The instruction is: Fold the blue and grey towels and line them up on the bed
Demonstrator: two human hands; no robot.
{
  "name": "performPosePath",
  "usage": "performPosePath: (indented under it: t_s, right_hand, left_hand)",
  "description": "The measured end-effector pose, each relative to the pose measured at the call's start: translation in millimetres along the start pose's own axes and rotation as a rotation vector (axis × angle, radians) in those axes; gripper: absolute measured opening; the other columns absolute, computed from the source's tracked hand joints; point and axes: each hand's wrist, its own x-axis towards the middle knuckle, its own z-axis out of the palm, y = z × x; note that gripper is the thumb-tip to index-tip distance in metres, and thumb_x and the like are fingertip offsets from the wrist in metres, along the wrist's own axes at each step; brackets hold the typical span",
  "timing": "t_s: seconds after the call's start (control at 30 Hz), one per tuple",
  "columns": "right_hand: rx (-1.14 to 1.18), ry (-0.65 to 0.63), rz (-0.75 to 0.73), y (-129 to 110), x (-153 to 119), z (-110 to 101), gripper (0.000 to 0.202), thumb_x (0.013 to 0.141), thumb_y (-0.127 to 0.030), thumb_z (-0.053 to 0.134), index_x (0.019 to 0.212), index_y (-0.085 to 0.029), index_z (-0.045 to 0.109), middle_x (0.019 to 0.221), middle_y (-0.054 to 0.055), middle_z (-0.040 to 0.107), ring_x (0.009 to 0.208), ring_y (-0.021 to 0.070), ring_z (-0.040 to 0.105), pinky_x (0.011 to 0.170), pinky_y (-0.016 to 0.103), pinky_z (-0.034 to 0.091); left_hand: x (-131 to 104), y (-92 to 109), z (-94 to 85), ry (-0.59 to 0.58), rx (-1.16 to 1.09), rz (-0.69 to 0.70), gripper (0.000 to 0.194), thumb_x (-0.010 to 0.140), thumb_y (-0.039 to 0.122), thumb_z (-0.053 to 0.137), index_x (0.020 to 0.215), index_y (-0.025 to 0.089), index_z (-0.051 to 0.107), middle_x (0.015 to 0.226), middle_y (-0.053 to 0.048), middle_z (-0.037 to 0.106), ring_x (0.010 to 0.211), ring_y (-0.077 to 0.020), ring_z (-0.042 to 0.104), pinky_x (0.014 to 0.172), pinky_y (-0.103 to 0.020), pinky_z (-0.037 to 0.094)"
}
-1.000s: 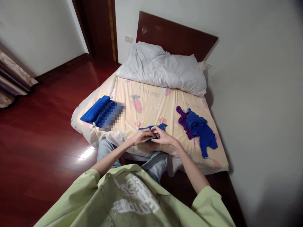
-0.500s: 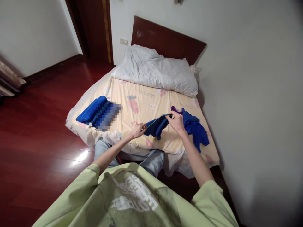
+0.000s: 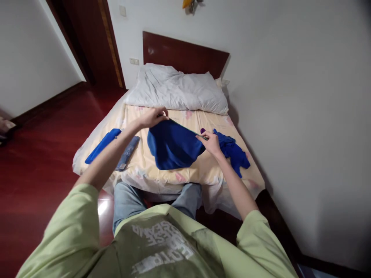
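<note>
A blue garment (image 3: pixel 173 148) hangs spread in the air above the bed (image 3: pixel 179 173), stretched by its top edge. My left hand (image 3: pixel 152 116) pinches the left end of that edge, raised higher. My right hand (image 3: pixel 211 142) grips the right end, lower. The cloth's lower part droops toward the patterned sheet. Right behind my right hand lies a crumpled pile of blue and purple clothes (image 3: pixel 232 148).
A folded blue stack (image 3: pixel 102 145) and a grey folded piece (image 3: pixel 127 153) lie at the bed's left side. A white pillow (image 3: pixel 176 90) rests against the dark headboard (image 3: pixel 185 56). A white wall runs along the right; red wooden floor (image 3: pixel 37 154) spreads left.
My hands went from bunching the blue garment on the sheet to lifting it and pulling apart, left hand up and left, so the cloth now hangs open. The view shifted.
</note>
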Motion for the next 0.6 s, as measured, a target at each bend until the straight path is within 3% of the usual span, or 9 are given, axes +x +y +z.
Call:
performPosePath:
  t_s: [0.1, 0.2, 0.4, 0.5, 0.6]
  right_hand:
    - [0.137, -0.136, 0.040, 7.6, -9.8, 20.2, 0.055, 0.074, -0.073, 0.075, 0.066, -0.021, 0.059, 0.061, -0.002, 0.053, 0.057, 0.0136, 0.045, 0.055, 0.028, 0.035]
    - [0.274, -0.237, 0.128, 12.0, -28.7, 51.4, 0.057, 0.068, -0.073, 0.077, 0.062, -0.022, 0.053, 0.056, -0.004, 0.045, 0.055, 0.0120, 0.040, 0.053, 0.027, 0.033]
    - [0.490, -0.404, 0.264, 4.7, -81.2, 142.3, 0.035, 0.076, -0.053, 0.075, 0.085, -0.022, 0.061, 0.075, -0.001, 0.066, 0.069, 0.0155, 0.060, 0.062, 0.027, 0.050]
    - [0.398, -0.489, 0.236, -0.7, -101.5, 188.0, 0.021, 0.083, -0.044, 0.067, 0.088, -0.024, 0.063, 0.082, -0.002, 0.070, 0.074, 0.0162, 0.063, 0.068, 0.029, 0.054]
    - [0.289, -0.572, 0.176, -3.7, -114.4, 216.2, 0.017, 0.089, -0.040, 0.059, 0.079, -0.026, 0.062, 0.072, -0.004, 0.067, 0.073, 0.0191, 0.063, 0.068, 0.032, 0.055]
  left_hand:
    - [17.2, 26.3, -55.9, -0.115, 0.138, 0.071, 0.029, 0.087, 0.044, 0.070, 0.098, 0.017, 0.073, 0.074, 0.002, 0.067, 0.073, -0.0143, 0.062, 0.078, -0.026, 0.048]
    - [23.5, 50.7, -93.3, -0.201, 0.286, 0.105, 0.027, 0.090, 0.038, 0.070, 0.098, 0.014, 0.076, 0.079, -0.001, 0.070, 0.078, -0.0131, 0.061, 0.088, -0.029, 0.049]
    - [14.0, 74.5, -125.2, -0.247, 0.375, 0.027, 0.034, 0.097, 0.038, 0.063, 0.113, 0.010, 0.075, 0.106, -0.006, 0.073, 0.109, -0.0226, 0.068, 0.106, -0.042, 0.046]
    - [6.6, 81.9, -140.3, -0.218, 0.387, -0.043, 0.041, 0.097, 0.043, 0.058, 0.116, 0.010, 0.073, 0.115, -0.004, 0.071, 0.121, -0.0259, 0.065, 0.111, -0.046, 0.042]
    - [-2.4, 84.2, -159.0, -0.209, 0.443, -0.095, 0.051, 0.098, 0.048, 0.047, 0.119, 0.007, 0.070, 0.120, -0.002, 0.069, 0.125, -0.0268, 0.063, 0.111, -0.050, 0.041]
